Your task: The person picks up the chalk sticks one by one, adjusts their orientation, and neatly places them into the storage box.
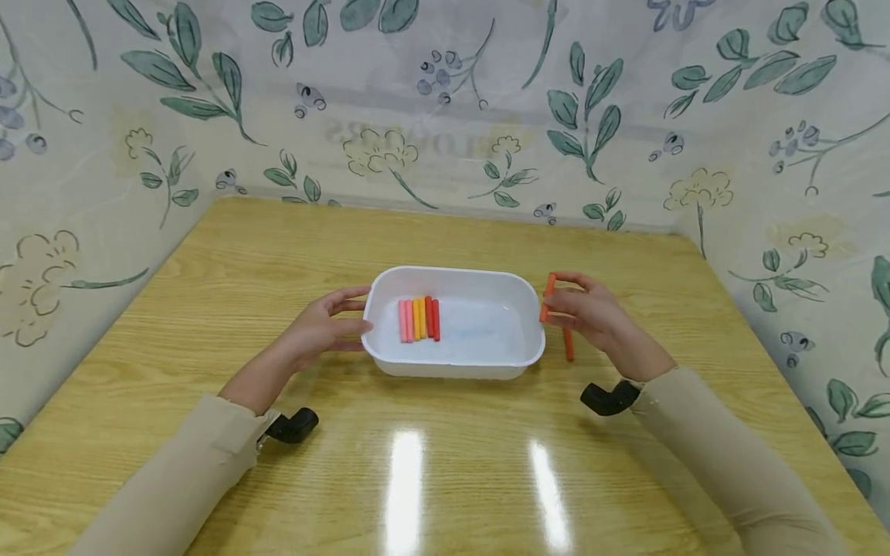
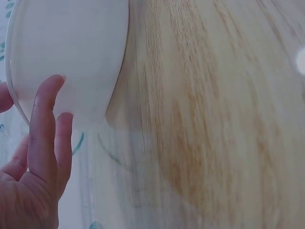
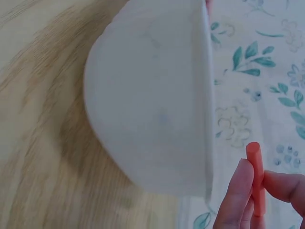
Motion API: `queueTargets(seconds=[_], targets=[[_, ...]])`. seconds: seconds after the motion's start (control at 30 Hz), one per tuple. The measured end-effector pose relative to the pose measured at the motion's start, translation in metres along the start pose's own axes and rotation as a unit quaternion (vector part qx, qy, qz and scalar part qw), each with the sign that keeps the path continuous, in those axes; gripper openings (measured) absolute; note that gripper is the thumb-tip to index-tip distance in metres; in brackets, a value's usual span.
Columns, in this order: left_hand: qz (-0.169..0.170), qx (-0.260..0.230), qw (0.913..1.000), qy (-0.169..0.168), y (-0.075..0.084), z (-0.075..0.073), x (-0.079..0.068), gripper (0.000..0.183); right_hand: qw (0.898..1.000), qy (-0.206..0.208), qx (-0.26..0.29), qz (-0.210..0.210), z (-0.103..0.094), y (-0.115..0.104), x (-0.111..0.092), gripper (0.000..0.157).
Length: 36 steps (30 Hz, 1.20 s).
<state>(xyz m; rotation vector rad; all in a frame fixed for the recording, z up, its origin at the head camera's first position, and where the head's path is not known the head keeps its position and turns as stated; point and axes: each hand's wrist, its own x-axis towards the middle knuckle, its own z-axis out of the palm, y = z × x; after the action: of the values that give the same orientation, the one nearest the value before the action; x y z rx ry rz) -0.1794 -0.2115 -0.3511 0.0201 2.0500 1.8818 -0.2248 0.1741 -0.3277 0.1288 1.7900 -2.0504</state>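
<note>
A white plastic tub (image 1: 487, 354) sits between the two hands. At its left end my left hand (image 1: 321, 328) holds the wall, one fingertip over the rim and other fingers (image 2: 44, 119) against the outside. Past the tub's right end, my right hand (image 1: 587, 313) pinches an orange chalk stick (image 3: 256, 167) between thumb and fingers, roughly upright beside the rim. A second orange chalk stick (image 1: 568, 346) shows below that hand, its upper part hidden. Inside the tub, pink chalk sticks (image 1: 405, 321), yellow ones (image 1: 419, 318) and red ones (image 1: 433, 319) lie side by side on the left half.
The tub stands on a wood-grain table (image 1: 473, 417) with two bright reflections near the front. Flower-patterned sheeting (image 1: 445, 116) rises behind the table and along both sides. A black wrist mount (image 1: 293, 425) sticks out by the left sleeve, another (image 1: 609, 398) by the right.
</note>
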Motion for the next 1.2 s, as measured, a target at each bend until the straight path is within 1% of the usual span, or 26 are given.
queueTargets(seconds=[0.3, 0.43, 0.63, 0.83, 1.1, 1.2], targets=[[0.004, 0.003, 1.0000, -0.001, 0.000, -0.002, 0.003, 0.068, 1.000, 0.009, -0.011, 0.008, 0.024, -0.009, 0.011, 0.054], [0.004, 0.001, 1.0000, -0.006, 0.000, -0.002, 0.004, 0.069, 1.000, 0.008, -0.004, 0.021, 0.033, -0.011, 0.016, 0.055], [0.003, 0.003, 1.0000, -0.005, 0.000, -0.003, 0.004, 0.069, 0.999, 0.007, 0.005, 0.041, 0.048, -0.013, 0.024, 0.056], [0.000, 0.002, 1.0000, -0.003, -0.001, -0.004, 0.004, 0.068, 0.999, 0.000, 0.010, 0.048, 0.061, -0.014, 0.031, 0.055], [0.002, 0.002, 1.0000, -0.008, 0.000, -0.006, 0.004, 0.069, 0.998, 0.007, -0.020, 0.063, 0.082, -0.017, 0.045, 0.054], [0.002, 0.003, 1.0000, -0.007, 0.001, -0.006, 0.004, 0.069, 0.997, 0.006, -0.022, 0.072, 0.089, -0.019, 0.050, 0.052]])
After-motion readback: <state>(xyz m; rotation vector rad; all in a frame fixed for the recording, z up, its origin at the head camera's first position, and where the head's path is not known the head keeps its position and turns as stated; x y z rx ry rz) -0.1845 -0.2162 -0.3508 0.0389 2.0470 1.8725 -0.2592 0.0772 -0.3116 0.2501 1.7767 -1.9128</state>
